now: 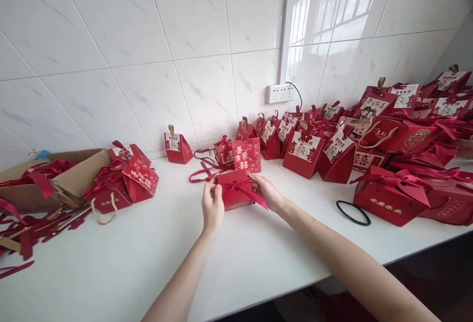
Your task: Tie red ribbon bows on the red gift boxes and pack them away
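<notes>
A red gift box [232,196] with a dark pink ribbon bow [240,184] on top sits between my hands at the middle of the white table. My left hand [213,206] grips its left side, thumb toward the front. On the right side, my right hand [266,191] holds the box near its upper corner, by the ribbon's loose tail. The fingertips of both hands are partly hidden behind the box. Just behind it stands a red box with pale lettering [247,157], and loose ribbon [201,174] lies to its left.
A cardboard carton [81,164] with ribbons stands at the left, beside several red boxes [111,189]. Many finished-looking red boxes [303,154] crowd the right side. A black hair tie [353,212] lies near the right front. A power strip [280,93] is on the tiled wall.
</notes>
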`<state>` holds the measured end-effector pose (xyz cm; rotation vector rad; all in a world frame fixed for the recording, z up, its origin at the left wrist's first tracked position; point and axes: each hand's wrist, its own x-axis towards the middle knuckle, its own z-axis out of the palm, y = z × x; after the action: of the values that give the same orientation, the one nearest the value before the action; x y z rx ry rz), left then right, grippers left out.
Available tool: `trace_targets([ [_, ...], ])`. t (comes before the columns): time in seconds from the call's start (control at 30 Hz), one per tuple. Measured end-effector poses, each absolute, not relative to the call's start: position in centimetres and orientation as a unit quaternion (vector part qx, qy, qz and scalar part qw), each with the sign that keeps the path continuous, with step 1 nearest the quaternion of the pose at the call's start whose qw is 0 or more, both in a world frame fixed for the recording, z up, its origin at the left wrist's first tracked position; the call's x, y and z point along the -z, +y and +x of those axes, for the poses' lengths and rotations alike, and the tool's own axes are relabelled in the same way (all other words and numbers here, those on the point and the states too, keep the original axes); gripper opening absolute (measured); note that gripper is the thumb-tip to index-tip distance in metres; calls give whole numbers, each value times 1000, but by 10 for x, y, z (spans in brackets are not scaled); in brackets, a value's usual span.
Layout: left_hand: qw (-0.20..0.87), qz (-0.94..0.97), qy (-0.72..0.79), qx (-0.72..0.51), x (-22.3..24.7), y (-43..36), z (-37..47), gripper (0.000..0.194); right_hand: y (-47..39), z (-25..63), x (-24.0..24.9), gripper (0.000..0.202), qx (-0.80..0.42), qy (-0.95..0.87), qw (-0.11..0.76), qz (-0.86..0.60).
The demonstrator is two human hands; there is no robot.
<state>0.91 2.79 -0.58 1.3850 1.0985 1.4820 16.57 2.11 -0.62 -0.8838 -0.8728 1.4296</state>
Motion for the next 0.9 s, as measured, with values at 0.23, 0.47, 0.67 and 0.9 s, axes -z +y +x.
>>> trace_targets([
  [0.23, 412, 548, 423, -592, 1, 23, 10, 18, -2, 183, -25, 40, -398, -451, 623, -501],
  [0.47, 395, 575, 411, -587, 2, 15, 14, 23, -67, 135, -32, 52, -351, -567, 441, -600],
  [0.67, 447, 593, 377, -554, 0, 6, 16, 20, -57, 111, -26, 40, -293, -528, 449, -659],
  [0.9, 438, 605, 354, -563, -1, 11, 14, 18, -58, 123, -22, 35, -332, -550, 462, -611],
])
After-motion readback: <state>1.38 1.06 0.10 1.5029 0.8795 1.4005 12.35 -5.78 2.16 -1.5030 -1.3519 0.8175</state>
